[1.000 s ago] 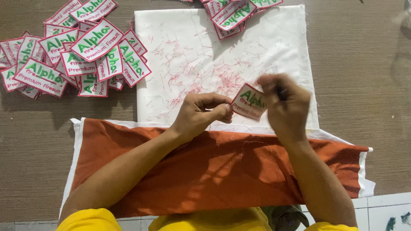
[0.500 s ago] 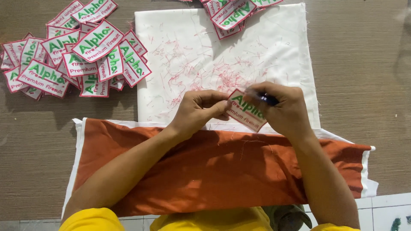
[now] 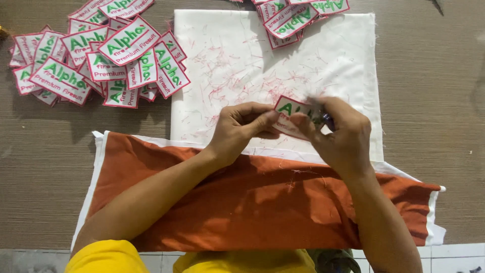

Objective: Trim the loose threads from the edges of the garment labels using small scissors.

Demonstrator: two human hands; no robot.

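Since half a second ago the embroidered patch [image 3: 289,117] has turned in the grip and now shows less of its face, the right hand [image 3: 336,135] having closed further over its right end. Both hands hold it just above the near edge of the white cloth [image 3: 242,65], over the seam where the orange fabric [image 3: 262,202] begins. The left hand [image 3: 242,126] pinches the patch's left end between thumb and pressed-together fingertips; the right hand's fingers curl over the other end around a small dark tool [image 3: 327,119], its kind too blurred to tell. The patch's long axis runs left to right, tilted slightly down toward the right, and lies between the two hands, equally near both. A heap of like patches [image 3: 101,60] lies at the far left of the work surface, and a smaller pile [image 3: 295,15] sits on the cloth's far edge.
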